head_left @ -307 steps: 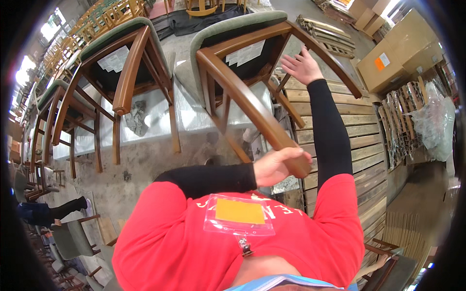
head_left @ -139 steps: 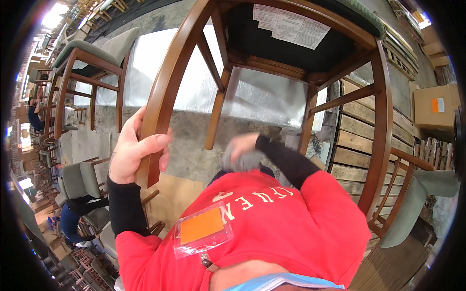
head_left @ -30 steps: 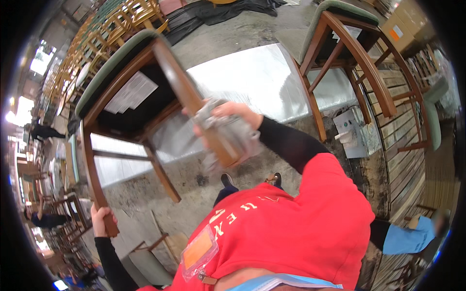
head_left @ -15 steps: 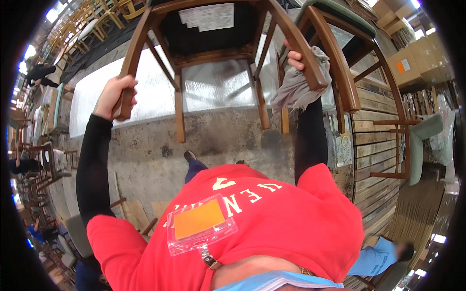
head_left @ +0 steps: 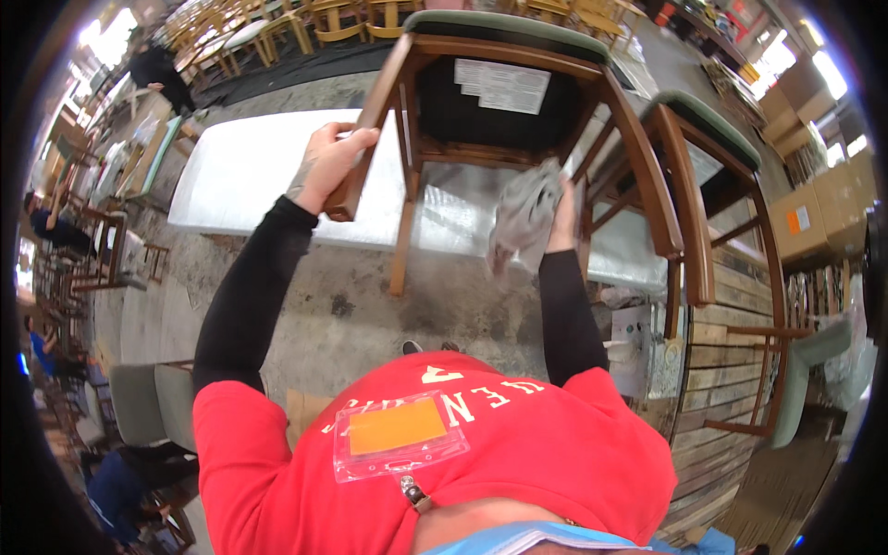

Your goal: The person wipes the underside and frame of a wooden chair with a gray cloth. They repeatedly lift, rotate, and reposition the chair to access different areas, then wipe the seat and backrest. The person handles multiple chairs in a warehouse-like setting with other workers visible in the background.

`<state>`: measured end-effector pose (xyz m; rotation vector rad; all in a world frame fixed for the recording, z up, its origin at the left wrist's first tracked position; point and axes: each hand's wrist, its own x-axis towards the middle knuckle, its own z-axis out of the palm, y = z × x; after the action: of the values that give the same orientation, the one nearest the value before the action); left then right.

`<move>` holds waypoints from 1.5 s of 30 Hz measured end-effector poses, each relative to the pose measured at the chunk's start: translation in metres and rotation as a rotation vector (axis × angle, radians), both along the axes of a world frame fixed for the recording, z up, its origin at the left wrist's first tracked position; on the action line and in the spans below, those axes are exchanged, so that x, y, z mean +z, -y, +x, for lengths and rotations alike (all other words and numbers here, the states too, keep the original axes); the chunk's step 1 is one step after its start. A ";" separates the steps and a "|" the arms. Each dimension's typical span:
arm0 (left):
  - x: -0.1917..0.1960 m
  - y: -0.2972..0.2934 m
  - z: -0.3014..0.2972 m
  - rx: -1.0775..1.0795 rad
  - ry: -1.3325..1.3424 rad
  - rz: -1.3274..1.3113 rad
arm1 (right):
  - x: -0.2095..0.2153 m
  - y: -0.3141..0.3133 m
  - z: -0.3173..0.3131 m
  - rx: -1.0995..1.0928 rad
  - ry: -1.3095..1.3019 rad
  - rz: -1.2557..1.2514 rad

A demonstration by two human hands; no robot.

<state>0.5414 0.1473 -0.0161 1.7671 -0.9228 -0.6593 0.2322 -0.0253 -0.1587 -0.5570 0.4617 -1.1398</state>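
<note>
A wooden chair (head_left: 518, 102) with a green seat pad lies tipped on a white padded table (head_left: 231, 176), its legs pointing toward me. My left hand (head_left: 328, 162) grips the end of the chair's left leg. My right hand (head_left: 560, 208) holds a crumpled grey cloth (head_left: 523, 217) between the chair's legs, near the right leg. Black sleeves cover both forearms.
A second wooden chair (head_left: 703, 185) with a green pad rests on the table to the right. Cardboard boxes (head_left: 814, 213) and wooden pallets (head_left: 731, 370) are at the right. Grey upholstered seats (head_left: 153, 402) stand at the lower left. Other people and more chairs are at the far left and top.
Both hands sit lower on the chair than half a second ago, and the cloth has shifted from the right leg's end toward the middle. The view has swung slightly.
</note>
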 end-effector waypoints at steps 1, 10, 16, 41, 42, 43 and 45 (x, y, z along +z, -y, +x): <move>-0.004 -0.003 -0.001 0.096 0.068 -0.104 | 0.025 -0.003 0.028 -0.001 -0.037 -0.073; -0.013 -0.012 -0.005 0.527 -0.444 -0.811 | 0.140 -0.039 0.224 0.477 -0.570 -1.746; -0.015 -0.004 -0.016 0.430 -0.180 -0.981 | 0.148 0.151 0.310 0.213 -1.006 -1.758; 0.014 -0.044 -0.014 0.336 0.591 -0.650 | 0.063 0.028 0.300 -0.029 -0.332 -0.782; 0.011 -0.048 -0.010 0.312 0.568 -0.650 | 0.058 -0.017 0.280 -0.137 -0.348 -0.880; 0.003 -0.051 -0.007 0.315 0.535 -0.673 | 0.054 -0.065 0.260 -0.214 -0.363 -0.988; 0.005 -0.051 -0.001 0.287 0.525 -0.705 | 0.050 -0.145 0.233 -0.129 -0.348 -0.904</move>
<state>0.5408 0.1979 -0.0107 1.3844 -1.0481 0.3194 0.4650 0.1193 -0.1083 -1.5452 0.2559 -1.3587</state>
